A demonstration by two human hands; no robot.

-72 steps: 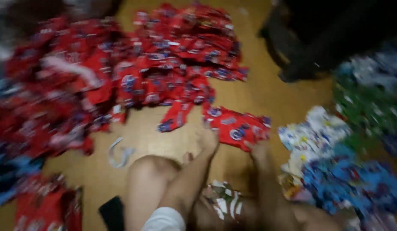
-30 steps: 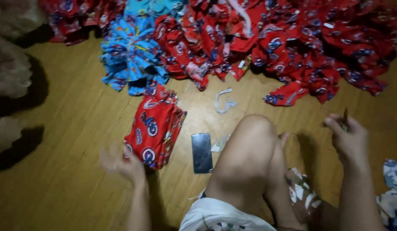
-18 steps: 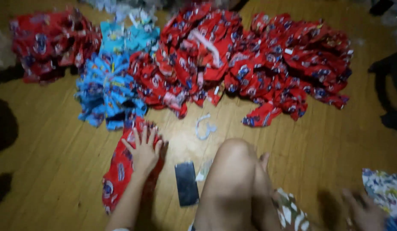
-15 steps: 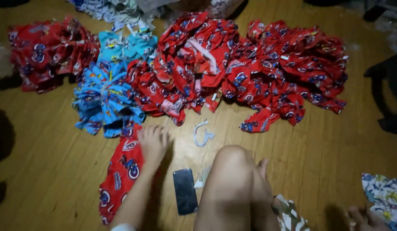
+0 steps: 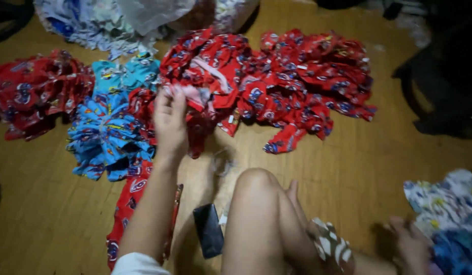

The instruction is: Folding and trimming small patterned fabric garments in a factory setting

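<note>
Red printed cloth (image 5: 198,102), left hand (image 5: 170,122) fingers (image 5: 167,97) pinching

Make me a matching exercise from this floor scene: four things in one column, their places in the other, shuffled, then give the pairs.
1. left hand
2. right hand
3. phone
4. blue cloth pile

A. flat on the floor beside the bent knee
B. raised, gripping red cloth at the big red pile
C. low at the right, by the white and blue cloth
D. between two red piles

1-B, 2-C, 3-A, 4-D
</note>
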